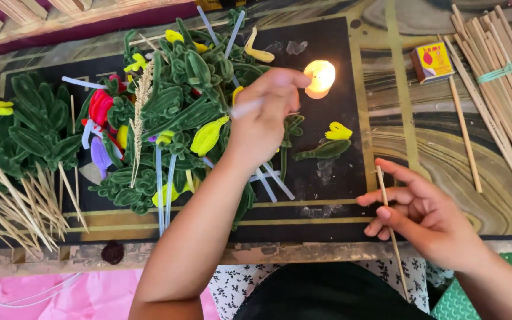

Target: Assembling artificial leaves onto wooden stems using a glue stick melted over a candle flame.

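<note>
My left hand (263,117) is closed around a thin pale plastic stick (245,108), its fingertips right beside a lit candle flame (319,77). Under and left of that hand lies a heap of green velvety fabric leaves (176,104) with yellow, red and purple petals and more pale plastic sticks. My right hand (422,216) pinches a thin wooden stick (393,237) that runs upright toward my lap. A loose green leaf with a yellow petal (329,144) lies on the black board (327,172) between both hands.
A bundle of wooden sticks tied with a green band (505,71) lies at the far right, one loose wooden stick (464,139) beside it. A yellow matchbox (432,61) sits near the candle. More leaves and thin sticks (28,201) lie at the left. Pink cloth (60,296) hangs below.
</note>
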